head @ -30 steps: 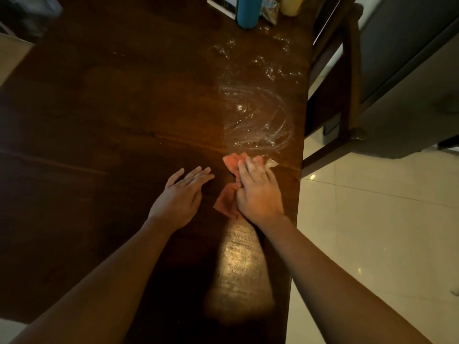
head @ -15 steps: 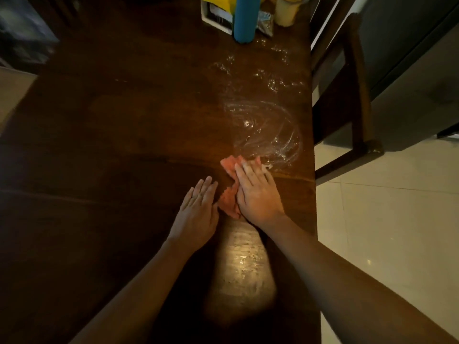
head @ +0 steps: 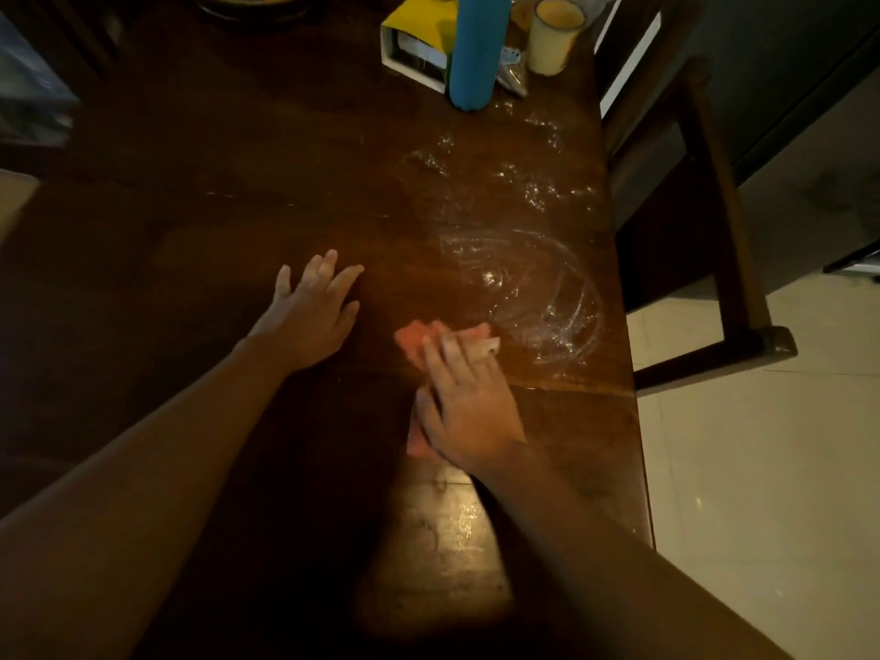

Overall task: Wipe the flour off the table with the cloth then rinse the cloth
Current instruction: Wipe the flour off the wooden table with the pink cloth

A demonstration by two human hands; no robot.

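Head view: a person's right hand [head: 464, 402] presses a pink cloth [head: 419, 338] flat on a dark wooden surface [head: 238, 183], just below and left of a swirl of flour [head: 533, 297] at centre right of the frame.

Both hands are open: the right lies with straight fingers over the cloth, and the left hand [head: 312, 312] rests apart at centre frame, fingers spread, holding nothing. Flour specks trail toward a blue bottle [head: 476, 50], a pale cup [head: 555, 35] and a yellow-topped box [head: 419, 35] at upper right. A wooden chair [head: 714, 231] stands at the right.
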